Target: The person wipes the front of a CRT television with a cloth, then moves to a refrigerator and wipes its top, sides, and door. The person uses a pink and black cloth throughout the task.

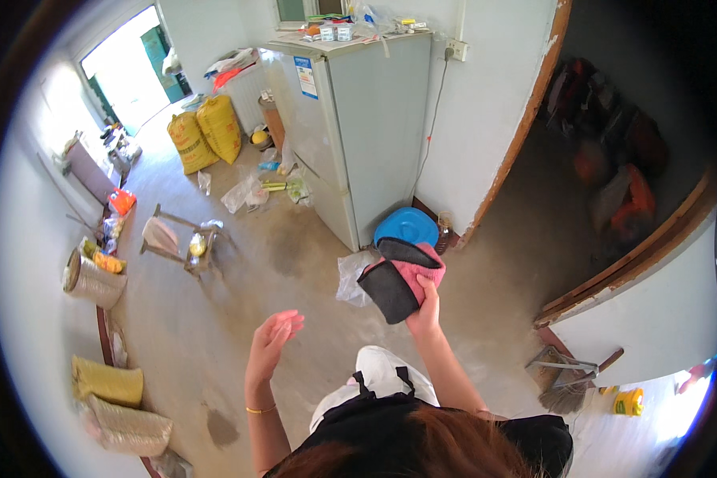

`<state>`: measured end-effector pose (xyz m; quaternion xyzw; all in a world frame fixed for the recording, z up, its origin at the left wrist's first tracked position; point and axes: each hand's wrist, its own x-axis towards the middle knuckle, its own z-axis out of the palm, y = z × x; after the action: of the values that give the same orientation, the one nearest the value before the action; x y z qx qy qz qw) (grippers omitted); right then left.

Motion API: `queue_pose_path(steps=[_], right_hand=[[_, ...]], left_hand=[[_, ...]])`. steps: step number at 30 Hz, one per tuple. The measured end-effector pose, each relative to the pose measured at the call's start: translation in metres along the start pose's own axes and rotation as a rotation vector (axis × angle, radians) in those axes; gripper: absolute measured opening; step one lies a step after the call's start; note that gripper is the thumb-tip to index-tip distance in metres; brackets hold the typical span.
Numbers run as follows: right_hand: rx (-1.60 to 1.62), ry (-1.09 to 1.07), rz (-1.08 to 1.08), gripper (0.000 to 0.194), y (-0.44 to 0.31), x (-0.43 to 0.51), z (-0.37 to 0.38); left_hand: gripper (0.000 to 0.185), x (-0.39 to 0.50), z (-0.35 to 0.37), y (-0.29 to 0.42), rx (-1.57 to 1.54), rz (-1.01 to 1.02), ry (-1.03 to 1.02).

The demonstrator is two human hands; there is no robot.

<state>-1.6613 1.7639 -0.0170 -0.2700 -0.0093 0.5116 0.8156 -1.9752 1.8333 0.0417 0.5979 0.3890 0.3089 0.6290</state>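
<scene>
My right hand (425, 310) grips a folded pair of pink and dark grey cloth items (401, 273), probably slippers or gloves; I cannot tell which. Their dark parts fan out to the left and top, with pink fabric by my thumb. My left hand (275, 336) is raised off to the left with nothing in it, its fingers slightly bent and apart from the thumb. Beyond the cloth items, a blue plastic basin (407, 227) sits on the floor against a refrigerator (379, 125). A clear plastic bag (354, 278) lies just left of the cloth items.
A wooden-framed doorway (514, 143) opens onto a dark room at right. Left stands an upturned-looking stool or chair (176, 239). Yellow woven sacks (220, 128) stand farther back, other sacks (109, 382) along the left wall. A broom (563, 397) and yellow bucket (628, 402) are at lower right.
</scene>
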Motion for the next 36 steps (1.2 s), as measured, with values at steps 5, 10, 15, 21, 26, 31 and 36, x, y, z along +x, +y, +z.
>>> queue_pose_path(steps=[5,10,15,21,26,31,36], right_hand=[[-0.101,0.026,-0.312,0.04,0.031,0.151,0.089],[-0.261,-0.08,-0.694,0.042,0.054,0.354,0.175],[-0.587,-0.08,-0.859,0.059,0.068,0.52,0.265],[-0.641,0.192,-0.978,0.068,0.01,0.633,0.292],[-0.6,0.293,-1.016,0.048,-0.066,0.656,0.31],[-0.607,0.215,-1.058,0.026,0.035,0.597,0.31],[-0.727,0.225,-1.12,0.056,0.129,0.548,0.296]], left_hand=[[0.035,0.125,-0.038,0.044,-0.099,0.019,-0.212],[0.034,0.249,-0.105,0.036,-0.091,-0.02,-0.089],[0.029,0.358,-0.18,0.049,-0.117,-0.058,0.168],[0.026,0.463,-0.246,0.049,-0.232,-0.065,0.305],[0.025,0.549,-0.269,0.041,-0.265,-0.137,0.168],[0.026,0.645,-0.27,0.075,-0.152,-0.095,0.015],[0.026,0.721,-0.267,0.099,-0.173,-0.009,-0.227]])
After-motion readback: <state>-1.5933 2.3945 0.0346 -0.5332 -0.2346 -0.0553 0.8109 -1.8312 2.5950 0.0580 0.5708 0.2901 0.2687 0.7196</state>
